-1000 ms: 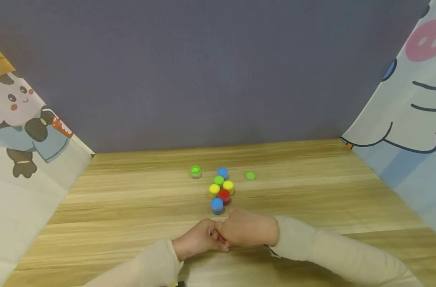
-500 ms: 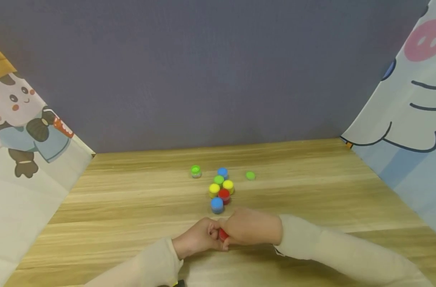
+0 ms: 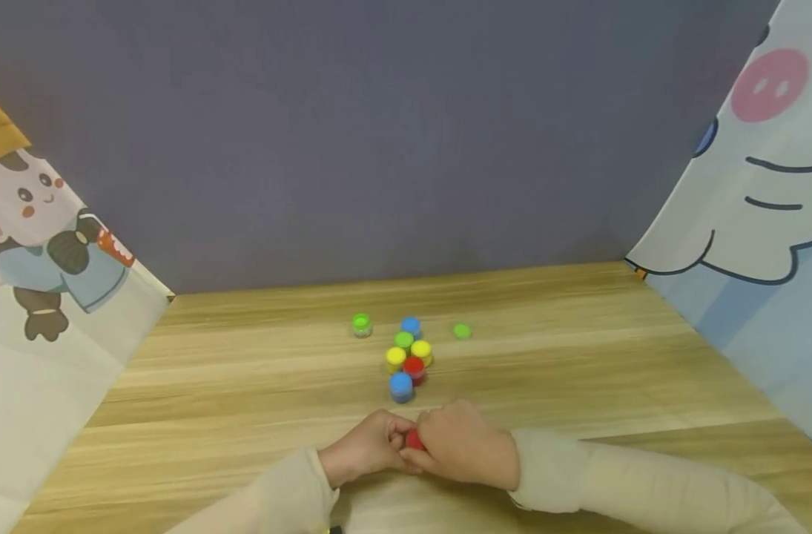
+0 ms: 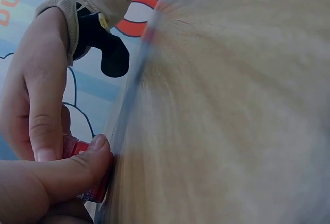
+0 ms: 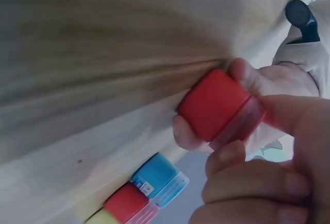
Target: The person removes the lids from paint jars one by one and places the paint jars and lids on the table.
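Pinching the red jar (image 5: 210, 105) with left grip (image 3: 367, 446) and right grip (image 3: 469, 443); best to brace it steadily, with even pressure on the translucent end (image 5: 241, 124).

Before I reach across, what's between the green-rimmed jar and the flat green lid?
In the head view, the far blue jar stands between them, with bare table either side.
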`<act>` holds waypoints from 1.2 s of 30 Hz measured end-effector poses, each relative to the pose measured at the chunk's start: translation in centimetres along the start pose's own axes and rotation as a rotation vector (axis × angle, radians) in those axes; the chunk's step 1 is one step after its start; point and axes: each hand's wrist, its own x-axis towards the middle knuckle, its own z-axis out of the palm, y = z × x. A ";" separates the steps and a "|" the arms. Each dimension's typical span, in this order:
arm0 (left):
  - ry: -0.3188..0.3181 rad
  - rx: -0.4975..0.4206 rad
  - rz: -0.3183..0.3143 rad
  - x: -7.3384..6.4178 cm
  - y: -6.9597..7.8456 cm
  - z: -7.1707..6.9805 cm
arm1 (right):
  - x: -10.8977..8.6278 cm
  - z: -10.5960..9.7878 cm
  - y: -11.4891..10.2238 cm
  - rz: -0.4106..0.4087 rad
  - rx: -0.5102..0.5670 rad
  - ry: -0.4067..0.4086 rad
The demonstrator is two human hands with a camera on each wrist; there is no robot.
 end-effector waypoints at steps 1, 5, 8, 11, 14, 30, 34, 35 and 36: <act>0.000 0.004 0.004 0.0 0.0 0.0 | 0.1 0.0 0.0 0.004 0.008 -0.005; -0.002 0.015 0.008 0.0 -0.1 0.1 | 0.2 -0.1 0.0 0.002 0.053 -0.028; -0.010 0.003 0.006 -0.1 -0.1 0.1 | 0.2 -0.2 0.2 -0.023 0.082 -0.043; -0.014 0.001 0.009 -0.1 -0.1 0.2 | 0.3 -0.3 0.4 -0.060 0.102 -0.059; -0.018 -0.002 0.015 -0.1 0.0 0.2 | 0.5 -0.4 0.6 -0.085 0.111 -0.074; -0.034 0.101 0.056 0.2 0.1 -0.2 | 1.5 -0.5 2.3 -0.186 0.329 -0.201; -0.033 0.143 0.058 0.3 0.0 -0.4 | 1.7 -0.5 2.6 -0.248 0.282 -0.216; -0.032 0.150 0.056 0.4 0.0 -0.4 | 1.8 -0.5 2.7 -0.265 0.261 -0.217; -0.029 0.157 0.055 0.4 0.0 -0.4 | 1.8 -0.6 2.7 -0.279 0.239 -0.220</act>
